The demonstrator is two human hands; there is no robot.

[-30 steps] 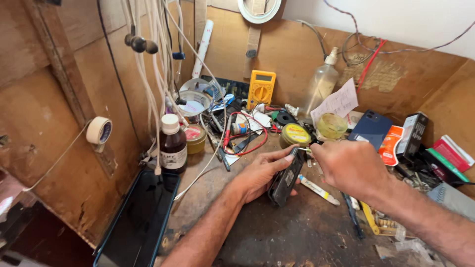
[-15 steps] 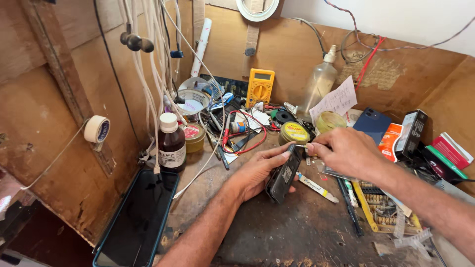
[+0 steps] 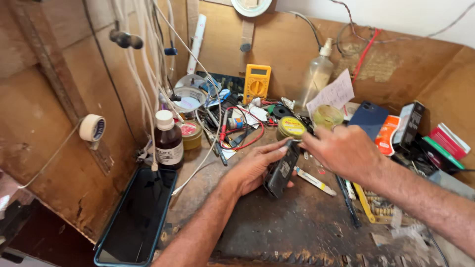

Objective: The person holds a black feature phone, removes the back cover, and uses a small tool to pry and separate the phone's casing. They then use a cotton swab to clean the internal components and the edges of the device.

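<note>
Small phone propped on edge at mid-frame of a cluttered desk [image 3: 307,232]

The left hand [image 3: 257,165] grips the dark phone [image 3: 280,170] — long axis tilted, top toward upper right — while the right hand [image 3: 341,153] pinches at its top edge; what it holds I cannot tell. Phone looks closed, so work seems barely begun.

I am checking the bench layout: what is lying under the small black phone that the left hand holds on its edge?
Under the small black phone only the dark, stained worktop shows. The left hand props it up; the right hand touches its top. The spot directly beneath its lower edge is covered.
</note>
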